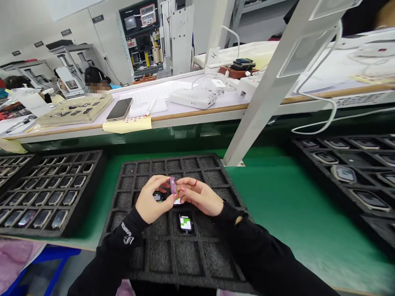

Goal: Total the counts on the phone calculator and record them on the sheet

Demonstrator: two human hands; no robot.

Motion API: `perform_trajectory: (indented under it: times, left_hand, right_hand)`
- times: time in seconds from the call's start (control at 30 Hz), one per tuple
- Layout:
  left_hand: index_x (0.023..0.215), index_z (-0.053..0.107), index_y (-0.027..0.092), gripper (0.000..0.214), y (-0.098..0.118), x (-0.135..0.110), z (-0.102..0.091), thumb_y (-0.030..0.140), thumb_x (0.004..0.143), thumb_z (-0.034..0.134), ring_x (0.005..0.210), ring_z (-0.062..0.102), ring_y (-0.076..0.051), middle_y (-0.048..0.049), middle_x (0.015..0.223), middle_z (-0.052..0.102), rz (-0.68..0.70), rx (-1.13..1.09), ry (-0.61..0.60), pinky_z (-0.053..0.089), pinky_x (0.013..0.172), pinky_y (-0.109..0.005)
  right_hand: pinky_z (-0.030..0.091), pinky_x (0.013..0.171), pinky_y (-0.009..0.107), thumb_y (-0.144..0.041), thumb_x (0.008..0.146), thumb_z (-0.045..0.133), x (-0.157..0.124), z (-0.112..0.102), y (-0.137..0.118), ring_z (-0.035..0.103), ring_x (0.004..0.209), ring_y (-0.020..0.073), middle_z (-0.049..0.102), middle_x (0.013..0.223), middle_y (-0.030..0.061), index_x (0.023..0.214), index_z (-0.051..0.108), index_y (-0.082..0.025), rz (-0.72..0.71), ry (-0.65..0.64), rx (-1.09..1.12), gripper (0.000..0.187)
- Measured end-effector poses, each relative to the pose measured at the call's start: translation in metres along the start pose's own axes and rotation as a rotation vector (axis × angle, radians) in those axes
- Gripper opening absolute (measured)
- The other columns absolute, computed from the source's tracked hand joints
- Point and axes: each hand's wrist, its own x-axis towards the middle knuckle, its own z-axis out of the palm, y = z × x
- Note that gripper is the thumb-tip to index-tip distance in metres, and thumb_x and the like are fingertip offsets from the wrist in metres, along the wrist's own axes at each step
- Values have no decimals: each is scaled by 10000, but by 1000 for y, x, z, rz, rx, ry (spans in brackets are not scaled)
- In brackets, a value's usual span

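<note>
Above the middle of a black foam tray (pixel 156 256), my two hands meet around a small purple rectangular piece (pixel 172 184) with a yellowish edge or strip at its right side; its exact kind is unclear. My left hand (pixel 153 200) is closed, thumb and forefinger pinching the piece from the left. From the right, the fingertips of my right hand (pixel 200 196) press together at its edge. Just below the hands, a smartwatch body (pixel 185 223) with a lit white and green screen lies in the tray. Another lit watch (pixel 158 197) shows partly behind my left fingers.
Foam trays of watch bodies stand at the left (pixel 64 199) and the right (pixel 350 172) on the green mat (pixel 273 203). A slanted white post (pixel 268 85) rises behind the tray. The shelf beyond holds a phone (pixel 119 109) and a white box (pixel 193 98) with cables.
</note>
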Motion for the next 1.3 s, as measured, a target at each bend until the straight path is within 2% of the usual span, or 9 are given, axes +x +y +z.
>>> perform_trajectory:
  times: [0.13, 0.27, 0.37, 0.53, 0.67, 0.8, 0.97, 1.2, 1.3]
  left_hand:
    - [1095, 627, 171, 347, -7, 1, 5, 210, 750, 638, 955, 602, -190, -91, 1077, 586, -3, -43, 5, 537, 793, -308]
    - [1089, 639, 164, 312, -13, 3, 10, 247, 789, 614, 961, 599, -195, -101, 1080, 577, -52, -124, -21, 534, 793, -307]
    - [1100, 646, 170, 320, -14, 4, 14, 300, 809, 622, 965, 598, -200, -104, 1087, 573, -69, -221, -98, 530, 812, -314]
    - [1179, 628, 192, 424, -15, 1, 20, 414, 818, 642, 998, 604, -216, -110, 1137, 593, -141, -396, -179, 505, 882, -342]
    - [1217, 608, 195, 517, -19, -3, 24, 442, 772, 698, 960, 641, -225, -117, 1160, 630, -256, -565, -167, 514, 871, -365]
    - [1253, 576, 178, 577, -21, -5, 27, 437, 758, 720, 872, 668, -215, -123, 1063, 679, -344, -667, -179, 532, 813, -371]
    - [1210, 595, 191, 570, -17, -4, 28, 353, 700, 791, 851, 675, -206, -92, 982, 682, -435, -803, -135, 524, 816, -369]
    - [1186, 586, 186, 645, -11, 15, 22, 225, 600, 853, 736, 646, -120, -37, 868, 678, -529, -890, 2, 503, 697, -245]
    - [1158, 600, 171, 662, -18, 35, 19, 218, 552, 862, 705, 635, -115, -39, 851, 681, -511, -808, 97, 460, 587, -198]
  right_hand:
    - [534, 584, 230, -318, 631, 830, -1, -4, -1, 630, 570, 85, 696, 696, -7, 849, 652, -173, 17, -39, -6, 317]
    - [531, 563, 227, -318, 577, 855, -1, -7, -4, 621, 560, 87, 707, 702, 0, 761, 653, -174, -93, 65, -39, 309]
    - [532, 561, 228, -339, 567, 856, -1, -7, -4, 609, 542, 84, 699, 670, 0, 709, 656, -171, -173, 133, -92, 298]
    - [560, 663, 273, -368, 557, 855, -1, -3, -3, 648, 637, 117, 696, 698, 9, 674, 636, -177, -276, 193, -169, 313]
    - [562, 640, 266, -375, 540, 861, 0, 0, -3, 644, 635, 116, 676, 695, -3, 708, 618, -188, -274, 187, -187, 349]
    - [557, 645, 254, -381, 526, 865, -1, 0, -5, 633, 649, 113, 661, 694, -10, 728, 608, -193, -252, 221, -226, 377]
    - [537, 565, 268, -470, 604, 800, -3, -2, -8, 614, 615, 132, 683, 713, 31, 720, 645, -176, -219, 203, -354, 352]
    - [502, 545, 267, -491, 766, 633, -6, -4, -12, 610, 632, 133, 717, 954, 83, 1007, 693, -174, -284, 177, -591, 402]
    - [490, 585, 263, -454, 821, 554, -10, -7, -14, 641, 684, 158, 734, 877, 85, 904, 720, -161, -273, 191, -842, 346]
